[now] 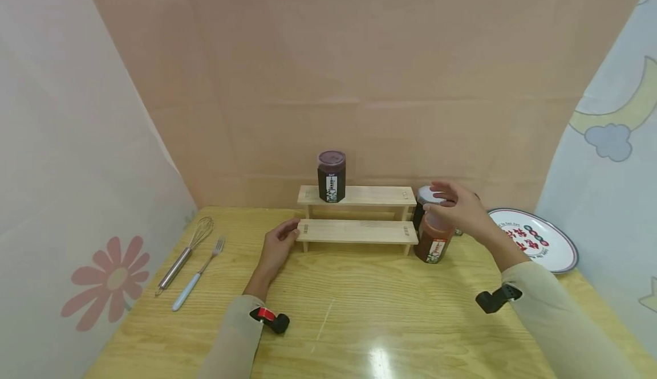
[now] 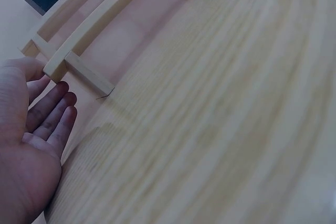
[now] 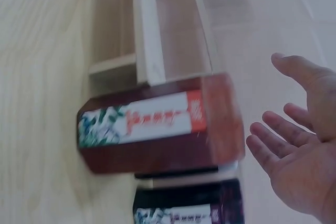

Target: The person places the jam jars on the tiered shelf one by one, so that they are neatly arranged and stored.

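Evidently, jar (image 1: 432, 247): standing on the worktop (image 1: 380, 305), right of centre in the frame, just beside the rack's right end; it is appearing to lean slightly, though I am not able to tell tilt from lens bend.
Body: showing flat sides in deep reddish brown, with a white label (image 3: 155, 121) carrying orange-red print and a leafy green-blue pattern.
Lid (image 3: 223, 119): looking paler, a brownish pink, and smooth.
Weight: probably running heavy for its size, since the jar is looking full.
Walls: seeming stiff and rather slippery; if they are glass, a knock is risking a crack.
Best hold: the facets below the lid are offering the surest grip, with thumb and fingers pressing on opposite sides; the lid alone is likely giving less purchase.
Right hand (image 1: 464, 211): hovering by the lid, thumb and fingers spreading apart, none wrapping round the jar; light contact is staying unclear.
Left hand (image 1: 277, 249): touching the left end of the lower step, left of centre, fingers lying loose and apart, not clamping.
Rack (image 1: 357, 231): standing mid-frame in pale wood, probably being light enough to shift if bumped; its upper step is bearing a purple-lidded jar (image 1: 332, 176).
Behind: a dark jar (image 3: 189, 200) is standing partly hidden.
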Action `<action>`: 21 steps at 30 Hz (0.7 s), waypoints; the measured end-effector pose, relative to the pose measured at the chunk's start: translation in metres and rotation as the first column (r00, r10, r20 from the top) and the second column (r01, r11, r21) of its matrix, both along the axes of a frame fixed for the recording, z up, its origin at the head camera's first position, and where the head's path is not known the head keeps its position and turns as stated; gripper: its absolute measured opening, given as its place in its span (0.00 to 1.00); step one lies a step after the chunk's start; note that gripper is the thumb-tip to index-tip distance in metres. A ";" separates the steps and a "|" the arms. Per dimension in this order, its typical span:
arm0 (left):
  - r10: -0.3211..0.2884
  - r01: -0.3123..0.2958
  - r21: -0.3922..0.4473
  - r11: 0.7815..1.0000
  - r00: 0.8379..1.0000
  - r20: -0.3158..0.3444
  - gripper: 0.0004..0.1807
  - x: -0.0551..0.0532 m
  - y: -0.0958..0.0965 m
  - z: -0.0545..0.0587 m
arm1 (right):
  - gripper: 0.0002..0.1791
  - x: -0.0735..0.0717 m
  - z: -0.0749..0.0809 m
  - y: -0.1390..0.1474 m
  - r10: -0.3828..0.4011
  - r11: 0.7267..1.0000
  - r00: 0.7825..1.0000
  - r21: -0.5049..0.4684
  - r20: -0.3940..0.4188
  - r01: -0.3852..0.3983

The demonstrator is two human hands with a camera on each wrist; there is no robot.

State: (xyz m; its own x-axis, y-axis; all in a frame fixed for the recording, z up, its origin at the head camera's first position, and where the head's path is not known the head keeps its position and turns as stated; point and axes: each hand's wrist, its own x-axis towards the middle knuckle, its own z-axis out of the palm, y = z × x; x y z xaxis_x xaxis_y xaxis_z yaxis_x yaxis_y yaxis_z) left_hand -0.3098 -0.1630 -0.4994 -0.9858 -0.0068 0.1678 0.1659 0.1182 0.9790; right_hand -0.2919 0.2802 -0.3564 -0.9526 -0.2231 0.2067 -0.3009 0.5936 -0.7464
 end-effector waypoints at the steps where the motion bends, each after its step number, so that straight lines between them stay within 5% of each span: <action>1: 0.002 -0.002 0.001 1.000 1.000 -0.002 0.20 0.000 0.000 0.000 | 0.42 0.001 -0.002 0.004 -0.004 1.000 1.000 0.005 -0.006 0.004; 11: -0.003 0.003 0.021 1.000 1.000 -0.002 0.20 -0.001 -0.001 -0.002 | 0.39 0.021 -0.018 0.027 -0.041 0.999 0.999 0.019 -0.025 0.041; 21: -0.003 0.003 0.003 1.000 1.000 0.005 0.20 -0.001 -0.001 -0.001 | 0.42 0.022 -0.025 0.054 -0.136 0.990 0.991 0.022 -0.003 0.136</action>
